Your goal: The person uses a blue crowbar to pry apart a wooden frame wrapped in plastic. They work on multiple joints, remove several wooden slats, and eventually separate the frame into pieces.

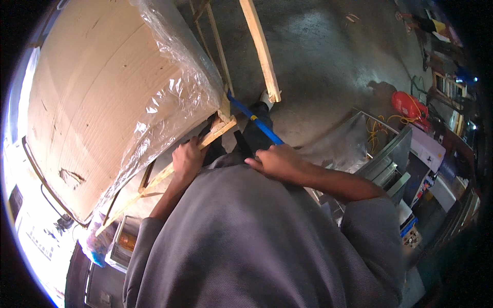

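In my right hand (280,161) is a blue pry bar (264,130) with a small yellow mark on its shaft. Its far tip reaches a wooden joint (224,109) at the corner of a large plastic-wrapped box (113,87). My left hand (187,158) is wrapped round a thin wooden slat (164,175), which runs from that corner down to the lower left along the box's near side. My left fingertips are partly hidden behind the slat. Clear plastic film (174,77) hangs loose and crumpled over the box's right edge.
A longer wooden batten (261,51) juts in from the top, ending near my foot on the concrete floor (328,56). To the right are a metal-framed unit (377,154), a red tank-like machine (409,106) and a yellow cord (377,134). Another person (429,25) is at the far right.
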